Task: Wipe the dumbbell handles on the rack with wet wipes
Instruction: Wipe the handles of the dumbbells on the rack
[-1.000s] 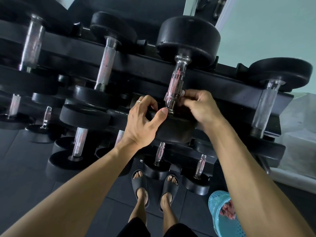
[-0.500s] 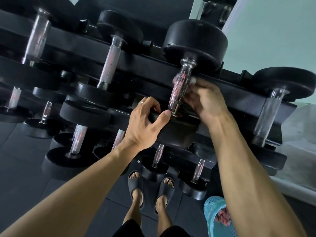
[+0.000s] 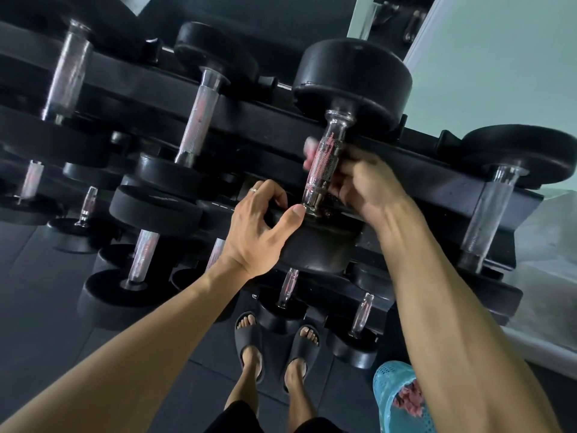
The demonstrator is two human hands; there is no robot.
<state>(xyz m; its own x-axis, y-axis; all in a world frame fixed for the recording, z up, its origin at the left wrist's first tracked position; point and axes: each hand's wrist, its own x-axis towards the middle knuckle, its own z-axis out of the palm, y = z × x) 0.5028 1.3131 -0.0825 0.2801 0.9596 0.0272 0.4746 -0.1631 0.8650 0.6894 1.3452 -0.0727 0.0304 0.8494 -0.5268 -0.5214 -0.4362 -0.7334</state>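
On the rack's top tier, the right hand curls its blurred fingers round the knurled handle of a black dumbbell, any wipe hidden from view, while the left hand grips that dumbbell's near head.

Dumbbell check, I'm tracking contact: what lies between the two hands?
In the head view, the chrome handle stands between the left hand and right hand.

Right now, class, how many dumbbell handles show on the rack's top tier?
4 handles: far left, centre-left, one in the right hand, far right. Others may sit off-frame.
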